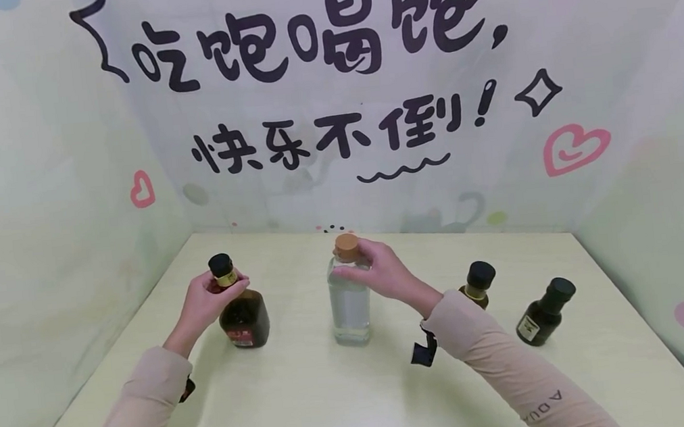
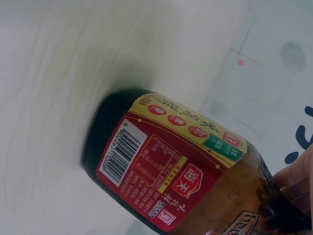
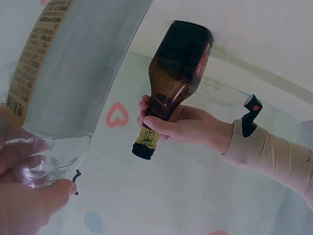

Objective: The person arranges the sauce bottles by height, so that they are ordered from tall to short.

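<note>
Left hand (image 1: 206, 305) grips the dark sauce bottle (image 1: 244, 317) by its neck, left of centre. Right hand (image 1: 384, 272) pinches the clear bottle (image 1: 350, 304) under its cork-coloured cap (image 1: 347, 247). Best keep both upright, fingers snug.

Dark bottle (image 1: 242, 310): brown glass, dark contents, black cap, gold neck band, red-and-yellow label with barcode. Standing upright on desk (image 1: 345, 389), left of centre. Left hand (image 1: 206, 303) gripping its neck, fingers curling round just under cap.

Clear bottle (image 1: 350, 304): transparent, tall, clear contents, tan cork-like stopper, printed text down side. Standing upright mid-desk, near dark bottle but apart. Right hand (image 1: 384, 271) pinching its neck below stopper.
</note>
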`<state>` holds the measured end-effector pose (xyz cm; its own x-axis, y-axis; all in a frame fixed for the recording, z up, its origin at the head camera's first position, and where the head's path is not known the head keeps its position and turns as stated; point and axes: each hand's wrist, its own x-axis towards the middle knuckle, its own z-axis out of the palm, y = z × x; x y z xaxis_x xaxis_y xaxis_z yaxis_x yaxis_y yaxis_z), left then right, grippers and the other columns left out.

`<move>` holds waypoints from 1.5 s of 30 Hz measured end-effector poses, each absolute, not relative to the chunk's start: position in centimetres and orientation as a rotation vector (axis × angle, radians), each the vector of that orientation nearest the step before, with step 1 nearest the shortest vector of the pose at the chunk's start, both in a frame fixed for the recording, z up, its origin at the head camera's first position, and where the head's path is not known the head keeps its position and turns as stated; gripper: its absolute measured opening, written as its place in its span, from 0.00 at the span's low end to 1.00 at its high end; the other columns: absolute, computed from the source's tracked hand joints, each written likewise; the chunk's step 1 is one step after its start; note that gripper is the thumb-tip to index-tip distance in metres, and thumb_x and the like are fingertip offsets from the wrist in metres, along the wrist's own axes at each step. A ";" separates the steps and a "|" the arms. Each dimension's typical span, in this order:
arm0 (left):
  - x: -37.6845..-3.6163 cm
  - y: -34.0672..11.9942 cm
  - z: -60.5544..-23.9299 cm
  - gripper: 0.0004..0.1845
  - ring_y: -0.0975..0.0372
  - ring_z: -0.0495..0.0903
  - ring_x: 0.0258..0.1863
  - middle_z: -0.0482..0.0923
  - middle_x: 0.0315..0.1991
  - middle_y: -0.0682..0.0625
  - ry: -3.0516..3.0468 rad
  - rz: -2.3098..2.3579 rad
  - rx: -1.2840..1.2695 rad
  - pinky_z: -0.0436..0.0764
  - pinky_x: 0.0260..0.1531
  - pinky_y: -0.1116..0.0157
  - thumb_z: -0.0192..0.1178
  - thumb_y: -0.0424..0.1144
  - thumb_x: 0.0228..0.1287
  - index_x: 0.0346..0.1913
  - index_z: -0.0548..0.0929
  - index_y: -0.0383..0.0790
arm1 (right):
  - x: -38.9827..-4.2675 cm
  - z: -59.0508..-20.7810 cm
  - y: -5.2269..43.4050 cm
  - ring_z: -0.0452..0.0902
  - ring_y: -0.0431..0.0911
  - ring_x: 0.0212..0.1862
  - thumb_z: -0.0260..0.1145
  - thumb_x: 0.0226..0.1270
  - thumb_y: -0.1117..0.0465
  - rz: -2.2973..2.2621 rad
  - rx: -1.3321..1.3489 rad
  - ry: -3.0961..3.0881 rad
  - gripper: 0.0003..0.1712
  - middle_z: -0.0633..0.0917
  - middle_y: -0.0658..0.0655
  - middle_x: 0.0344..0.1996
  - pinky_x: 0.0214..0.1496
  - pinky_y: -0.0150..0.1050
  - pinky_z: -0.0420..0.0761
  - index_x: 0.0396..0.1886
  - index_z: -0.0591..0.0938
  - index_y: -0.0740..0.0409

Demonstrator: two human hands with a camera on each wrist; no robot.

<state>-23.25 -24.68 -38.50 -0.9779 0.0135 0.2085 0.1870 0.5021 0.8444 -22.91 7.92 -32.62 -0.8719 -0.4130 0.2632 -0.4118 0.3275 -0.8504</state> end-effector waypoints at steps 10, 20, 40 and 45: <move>-23.3 -24.7 -38.2 0.19 0.60 0.76 0.37 0.78 0.41 0.44 -2.555 -1.477 -0.190 0.75 0.38 0.62 0.62 0.50 0.54 0.40 0.79 0.38 | -21.3 -30.5 7.6 0.75 0.52 0.49 0.65 0.57 0.63 -1.597 -0.792 2.588 0.22 0.79 0.62 0.47 0.52 0.44 0.73 0.51 0.75 0.66; -24.7 -23.8 -37.6 0.19 0.58 0.76 0.39 0.78 0.41 0.44 -2.534 -1.524 -0.216 0.75 0.41 0.59 0.62 0.51 0.54 0.41 0.78 0.39 | -21.1 -29.5 7.8 0.76 0.53 0.47 0.63 0.58 0.67 -1.719 -0.840 2.594 0.18 0.80 0.64 0.45 0.51 0.43 0.73 0.48 0.76 0.70; -23.9 -24.4 -38.0 0.19 0.64 0.77 0.38 0.78 0.41 0.45 -2.527 -1.511 -0.237 0.76 0.38 0.69 0.61 0.50 0.55 0.42 0.78 0.39 | -27.0 -30.0 3.4 0.76 0.45 0.46 0.66 0.57 0.59 -1.921 -0.774 2.557 0.20 0.82 0.56 0.44 0.51 0.36 0.73 0.48 0.78 0.63; -23.2 -24.6 -38.7 0.19 0.63 0.77 0.39 0.78 0.42 0.45 -2.536 -1.515 -0.206 0.76 0.41 0.64 0.60 0.51 0.56 0.43 0.77 0.39 | -28.6 -30.7 1.1 0.76 0.43 0.45 0.66 0.57 0.56 -1.889 -0.714 2.554 0.19 0.81 0.53 0.44 0.49 0.34 0.73 0.47 0.78 0.59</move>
<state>-23.21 -24.57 -38.71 -0.9741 0.0261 0.2244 0.2099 0.4713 0.8566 -28.57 1.07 -30.73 -0.8977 -0.2768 0.3429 -0.4089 0.2332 -0.8823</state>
